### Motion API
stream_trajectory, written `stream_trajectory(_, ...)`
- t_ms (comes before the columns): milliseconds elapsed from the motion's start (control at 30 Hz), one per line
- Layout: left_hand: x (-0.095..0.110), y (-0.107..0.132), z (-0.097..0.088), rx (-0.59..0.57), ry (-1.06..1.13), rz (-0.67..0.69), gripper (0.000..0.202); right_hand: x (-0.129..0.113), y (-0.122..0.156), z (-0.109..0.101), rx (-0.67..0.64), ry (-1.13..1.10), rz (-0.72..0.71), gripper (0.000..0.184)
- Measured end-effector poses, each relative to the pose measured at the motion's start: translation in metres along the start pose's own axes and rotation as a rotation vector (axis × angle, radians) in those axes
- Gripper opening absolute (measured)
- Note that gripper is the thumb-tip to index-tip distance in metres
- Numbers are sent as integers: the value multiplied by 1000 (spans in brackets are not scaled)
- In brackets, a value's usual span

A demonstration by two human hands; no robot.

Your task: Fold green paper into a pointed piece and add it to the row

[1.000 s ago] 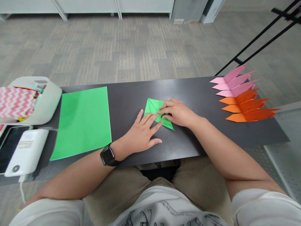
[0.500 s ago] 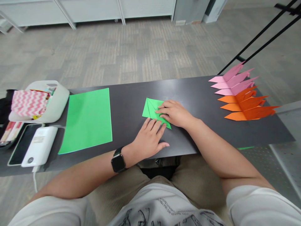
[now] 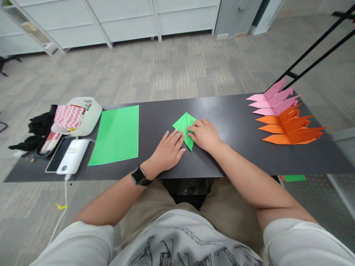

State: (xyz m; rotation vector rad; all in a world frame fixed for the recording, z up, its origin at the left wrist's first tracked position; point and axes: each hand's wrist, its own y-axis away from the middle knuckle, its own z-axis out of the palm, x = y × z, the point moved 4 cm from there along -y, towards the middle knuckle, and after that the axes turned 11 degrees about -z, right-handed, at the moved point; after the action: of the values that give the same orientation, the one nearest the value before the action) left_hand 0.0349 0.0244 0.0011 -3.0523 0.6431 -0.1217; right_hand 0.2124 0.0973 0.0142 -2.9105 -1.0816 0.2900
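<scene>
A folded green paper piece [image 3: 184,124] lies on the dark table [image 3: 238,155] in front of me. My left hand [image 3: 168,151], with a black watch on its wrist, lies flat and open, its fingertips pressing the piece's left edge. From the right, my right hand [image 3: 204,135] rests on the piece with its fingers curled and pressed onto the fold. Part of the paper is hidden under both hands.
A flat green sheet [image 3: 116,135] lies to the left. Further left are a white tray [image 3: 88,120] with zigzag-patterned paper, a phone [image 3: 57,159], a white power bank [image 3: 73,157] and black cloth [image 3: 41,123]. Folded pink pieces [image 3: 273,99] and orange pieces [image 3: 291,127] sit at the right.
The view has lifted and pulled back. The green piece has turned so that its point faces away from me, and my left hand has moved up onto its left edge.
</scene>
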Motion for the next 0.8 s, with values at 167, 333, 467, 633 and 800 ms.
stream_trajectory(167, -14, -8, 2, -39, 5, 43, 59, -1, 0, -1, -25, 13, -29, 32)
stream_trajectory(333, -7, -2, 2, -33, 9, 1, 62, 0, 1, -3, -39, 2, -44, 35)
stream_trajectory(467, 6, 10, 0, -14, 21, 8, 61, 0, 1, -2, -38, 6, -51, 36)
stream_trajectory(633, 22, 22, 1, -9, 51, 7, 61, 2, 1, 1, -18, 8, -64, 38)
stream_trajectory(800, 35, 29, 1, -7, 63, -48, 61, 3, 1, 2, -25, 0, -65, 40)
